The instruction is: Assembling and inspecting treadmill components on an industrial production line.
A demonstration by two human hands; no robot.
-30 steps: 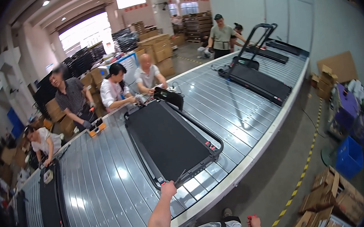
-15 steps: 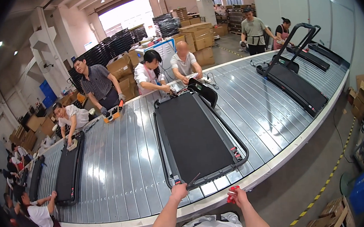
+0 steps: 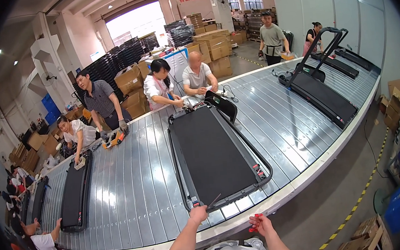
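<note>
Since the frame before, the view has turned a little to the left, so the treadmill now lies almost in the middle in front of you, and your left hand stays at its near end as it was. Your right hand has come a bit more forward and lower, next to the edge of the conveyor.

Your left hand is closed on a thin dark tool, which points up and to the right and ends at the near frame of the treadmill, just beside the small red part at the left corner. Your right hand is closed on some small red pieces; what they are I cannot tell. This hand does not touch the treadmill; it is near the conveyor rim, below the treadmill's right corner.

The treadmill lies flat on the ribbed metal conveyor, its black belt facing up, its far end toward the workers on the other side. Its black handle frame runs along the right side.

A second flat treadmill lies well apart to your left, and a third treadmill with a raised handle stands far to the right. Cardboard boxes are stacked behind the workers.
</note>
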